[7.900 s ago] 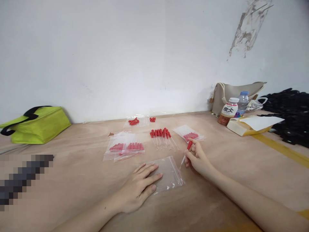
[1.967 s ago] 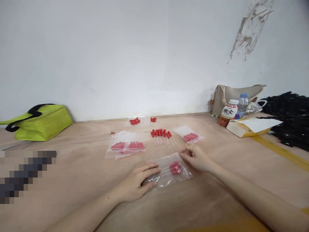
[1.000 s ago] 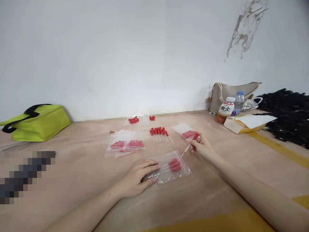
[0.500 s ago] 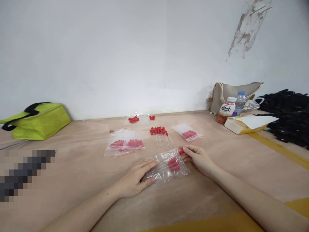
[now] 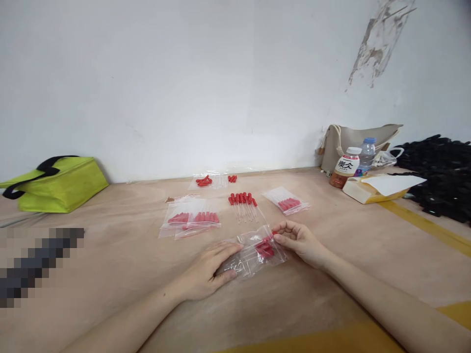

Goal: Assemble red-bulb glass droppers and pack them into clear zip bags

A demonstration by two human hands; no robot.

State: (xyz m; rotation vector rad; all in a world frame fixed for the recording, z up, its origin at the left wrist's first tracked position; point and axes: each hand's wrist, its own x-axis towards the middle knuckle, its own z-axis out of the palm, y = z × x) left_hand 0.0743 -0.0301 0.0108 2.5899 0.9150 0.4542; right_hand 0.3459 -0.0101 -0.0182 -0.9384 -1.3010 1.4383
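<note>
A clear zip bag (image 5: 243,267) lies in front of me with several glass droppers in it, their red rubber bulbs (image 5: 265,250) toward its right end. My left hand (image 5: 209,269) rests over the bag's left end, holding it between thumb and stretched fingers. At the bag's right-hand opening, my right hand (image 5: 296,241) pinches a dropper by its red bulb (image 5: 273,235); the dropper's glass part is inside the bag. Just beyond lies a row of loose droppers (image 5: 243,203), bulbs pointing away from me.
Filled dropper bags lie to the left (image 5: 191,218) and right (image 5: 287,201); another bag (image 5: 219,181) is by the wall. A lime-green bag (image 5: 62,184) stands far left. Bottles (image 5: 346,166), an open carton (image 5: 379,190), a grey bag (image 5: 362,137) and a black heap (image 5: 437,171) occupy the right.
My right hand has moved slightly left, pushing the dropper further into the bag. Its bulb is now at the bag's opening. My left hand has stayed put.
</note>
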